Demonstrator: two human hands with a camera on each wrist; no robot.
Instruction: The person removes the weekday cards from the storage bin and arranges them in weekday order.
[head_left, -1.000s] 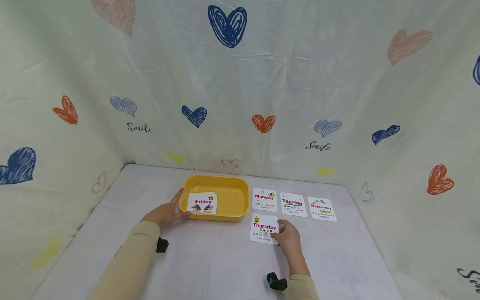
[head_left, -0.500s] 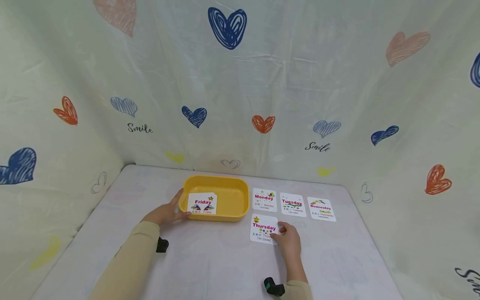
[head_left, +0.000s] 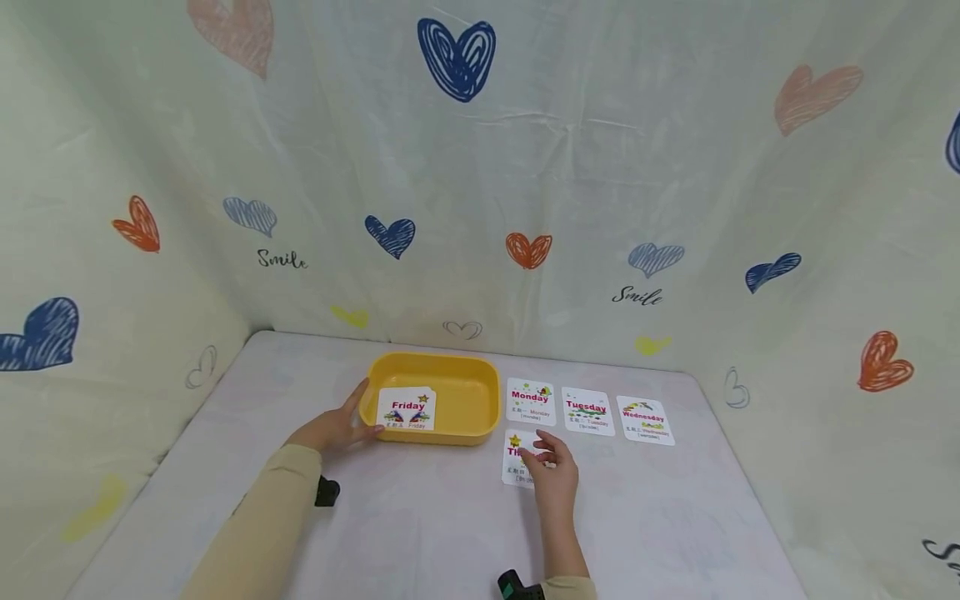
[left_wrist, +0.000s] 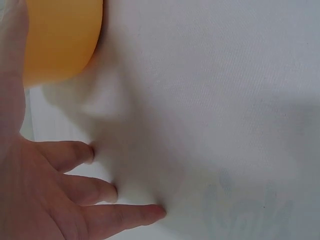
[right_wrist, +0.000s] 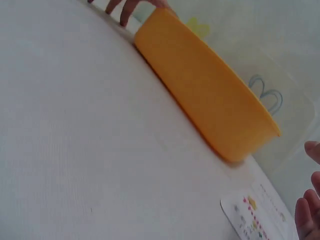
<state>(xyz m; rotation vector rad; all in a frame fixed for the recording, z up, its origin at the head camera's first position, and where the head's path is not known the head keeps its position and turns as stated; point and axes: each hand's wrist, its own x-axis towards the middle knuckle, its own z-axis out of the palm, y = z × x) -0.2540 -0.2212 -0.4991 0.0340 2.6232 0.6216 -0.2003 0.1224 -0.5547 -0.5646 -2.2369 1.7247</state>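
Note:
A yellow plastic tray (head_left: 472, 436) sits at the back centre, and a stack of cards with the Friday card (head_left: 407, 414) on top lies in its left part. My left hand (head_left: 330, 429) holds the tray's left near corner; its other fingers (left_wrist: 120, 217) are spread down at the tabletop. To the right of the tray lie the Monday card (head_left: 530, 412), the Tuesday card (head_left: 588, 422) and the Wednesday card (head_left: 646, 430) in a row. Below Monday lies the Thursday card (head_left: 516, 475), partly hidden by my right hand (head_left: 555, 479), which hovers over it holding nothing.
A pale cloth printed with hearts (head_left: 456, 60) hangs behind and at both sides of the white-covered table (head_left: 427, 525). Black wrist devices (head_left: 327, 492) sit on both wrists.
My right hand has let go of the Thursday card's right edge, lifted and shifted left over it. The Thursday card stays in place, and my left hand keeps its place at the tray.

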